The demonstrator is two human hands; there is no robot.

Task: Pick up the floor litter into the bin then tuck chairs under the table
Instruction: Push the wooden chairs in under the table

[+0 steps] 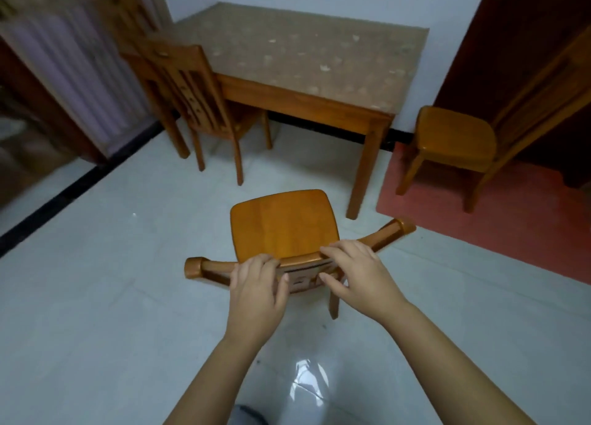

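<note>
1. Both hands hold the near chair [283, 223] by its top rail [300, 260]. The left hand [256, 284] has its grip closed over the rail, fingers in front and thumb behind. The right hand [355, 274] holds the same way just beside it.
2. The chair stands at 6 o'clock from the table [303, 99], seat facing it and well apart.
3. Likely step: tucking this chair.
4. The front table leg [361, 175] sits at 1 o'clock of the seat, so steer slightly toward 11 o'clock before driving straight in.
5. Moving the grips wider along the rail should stop the chair swinging. A slight lift should spare the tiled floor [96, 296].
6. A second chair [188, 85] at 10 o'clock is partly under the table. A third chair [457, 136] at 2 o'clock stands apart on the red floor [479, 220].
7. No litter or bin shows.
</note>
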